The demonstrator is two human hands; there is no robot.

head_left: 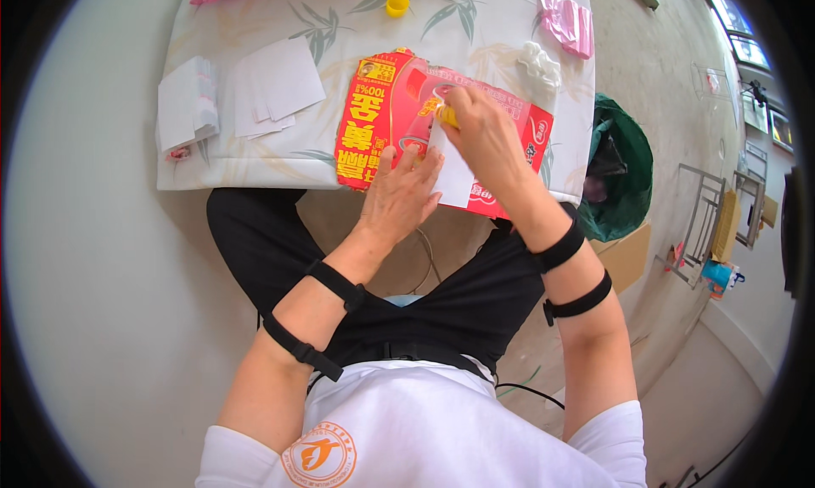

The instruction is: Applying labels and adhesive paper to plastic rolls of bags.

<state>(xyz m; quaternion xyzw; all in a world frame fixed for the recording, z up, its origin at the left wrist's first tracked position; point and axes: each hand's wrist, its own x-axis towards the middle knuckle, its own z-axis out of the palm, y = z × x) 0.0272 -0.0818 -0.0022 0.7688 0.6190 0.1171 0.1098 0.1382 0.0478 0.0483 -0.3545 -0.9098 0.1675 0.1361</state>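
A flat red and yellow printed cardboard piece (371,118) lies on the table, with its right part over the front edge. On it rests a sheet of white paper (457,178), partly covered by my hands. My left hand (401,186) lies with fingers stretched out over the paper's left edge and the cardboard. My right hand (486,140) is closed around a small yellow glue stick (446,116), held over the upper part of the paper. Most of the glue stick is hidden in my fingers. A short yellow cap (396,5) stands apart, farther back.
A stack of folded white paper (188,101) and several loose white sheets (280,80) lie on the left. At the right are a crumpled white thing (540,67) and pink wrapped pieces (567,25). A green-lined bin (624,169) stands beside the patterned tablecloth (246,172).
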